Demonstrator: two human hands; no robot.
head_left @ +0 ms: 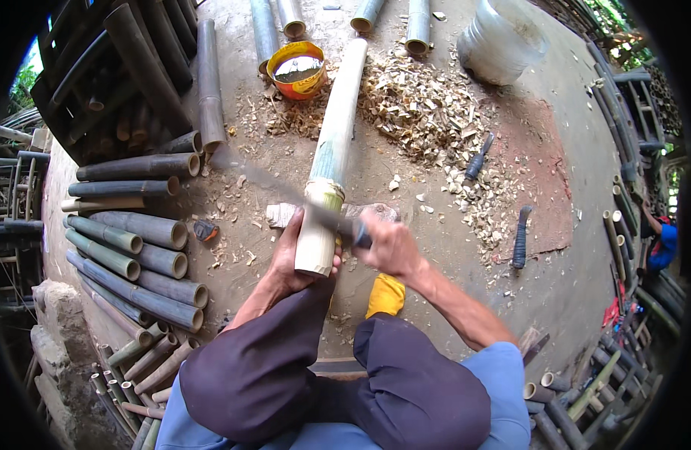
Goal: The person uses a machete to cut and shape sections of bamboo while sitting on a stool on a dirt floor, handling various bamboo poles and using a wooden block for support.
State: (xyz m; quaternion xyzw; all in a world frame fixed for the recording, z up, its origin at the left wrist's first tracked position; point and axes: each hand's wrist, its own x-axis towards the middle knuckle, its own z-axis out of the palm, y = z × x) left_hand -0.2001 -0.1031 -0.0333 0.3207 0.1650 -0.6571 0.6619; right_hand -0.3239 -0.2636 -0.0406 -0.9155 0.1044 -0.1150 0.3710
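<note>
A thick bamboo pole point(338, 127), mostly scraped pale with a greenish patch, slants away from between my knees. Its near end point(315, 247) rests in my left hand point(287, 251), whose fingers wrap round it from the left and below. My right hand point(393, 246) is closed on the dark handle of a long-bladed knife, like a machete. Motion blurs the blade point(274, 182), which crosses over the pole just by its ringed joint point(324, 187). Beneath the pole lies a rough wooden block point(372, 212).
Pale wood chips point(420, 112) heap beyond the pole, beside a yellow-red bucket point(304, 88) of dark liquid and a cloudy plastic container point(503, 45). Two dark-handled tools point(477, 161) point(520, 240) lie right. Cut bamboo point(135, 262) and a tape measure point(205, 230) are left. Someone in blue point(663, 247) is far right.
</note>
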